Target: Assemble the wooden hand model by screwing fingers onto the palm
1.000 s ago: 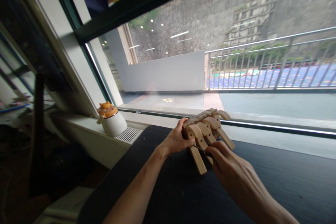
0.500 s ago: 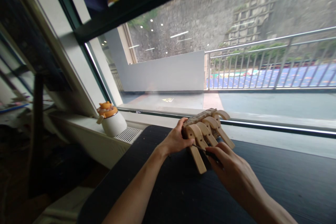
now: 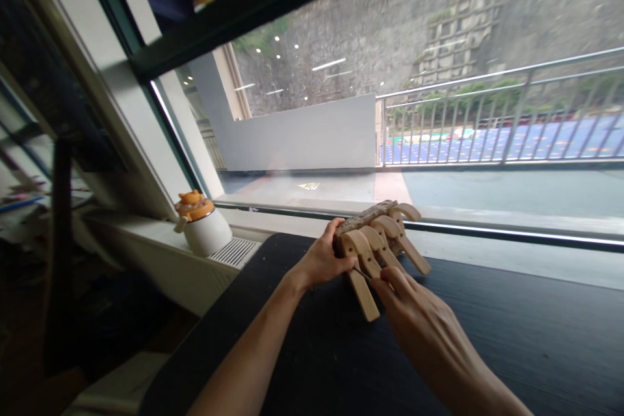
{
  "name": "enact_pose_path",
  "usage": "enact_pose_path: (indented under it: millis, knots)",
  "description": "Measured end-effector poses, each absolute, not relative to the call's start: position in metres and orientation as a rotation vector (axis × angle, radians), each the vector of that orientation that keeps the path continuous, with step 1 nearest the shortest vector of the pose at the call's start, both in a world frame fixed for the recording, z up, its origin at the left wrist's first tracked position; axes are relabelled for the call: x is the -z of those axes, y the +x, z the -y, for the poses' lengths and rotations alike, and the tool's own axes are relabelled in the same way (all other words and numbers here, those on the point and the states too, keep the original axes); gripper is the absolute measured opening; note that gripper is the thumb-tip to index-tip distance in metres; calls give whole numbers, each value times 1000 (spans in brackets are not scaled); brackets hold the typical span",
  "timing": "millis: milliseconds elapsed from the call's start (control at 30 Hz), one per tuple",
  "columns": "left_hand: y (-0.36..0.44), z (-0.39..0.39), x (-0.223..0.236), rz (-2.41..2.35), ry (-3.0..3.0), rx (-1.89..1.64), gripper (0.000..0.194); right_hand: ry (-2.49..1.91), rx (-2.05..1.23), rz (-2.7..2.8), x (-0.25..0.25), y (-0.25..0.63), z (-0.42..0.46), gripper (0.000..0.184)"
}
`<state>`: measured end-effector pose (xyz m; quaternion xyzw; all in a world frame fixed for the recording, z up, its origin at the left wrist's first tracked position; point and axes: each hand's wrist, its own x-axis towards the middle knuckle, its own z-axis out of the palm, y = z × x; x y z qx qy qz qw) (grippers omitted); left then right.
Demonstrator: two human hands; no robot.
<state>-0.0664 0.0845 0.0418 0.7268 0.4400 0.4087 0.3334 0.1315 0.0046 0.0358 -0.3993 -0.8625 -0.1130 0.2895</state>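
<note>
A jointed wooden model rests on the dark table, with several pale curved legs and a bark-covered log body along its top. My left hand is closed around the model's near left end, thumb beside the nearest leg. In my right hand is a screwdriver, whose thin metal shaft points left at that leg's joint, close to my left thumb. My fingers cover its handle, and I cannot tell whether the tip sits in a screw.
The black table has a rounded left corner. Left of it, a white jar with an orange animal-shaped lid stands on the sill beside a vent grille. A large window rises behind the table.
The screwdriver's dark handle, partly visible before, is now hidden as my right hand has turned and its fingers have shifted. My left hand still holds the model; the whole view has shifted slightly.
</note>
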Motion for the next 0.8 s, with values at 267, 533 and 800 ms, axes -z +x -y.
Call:
enact_pose_path:
  millis: [267, 533, 800]
  knots:
    - [-66, -85, -40, -1146, 1900, -1076, 79, -1063, 215, 2298, -33, 135, -7, 36]
    - [-65, -83, -43, -1137, 1906, -1065, 76, -1139, -27, 2092, -26, 138, -20, 23]
    - [-66, -81, -47, -1142, 1915, -1059, 77, -1241, 281, 2224, -28, 139, -14, 34]
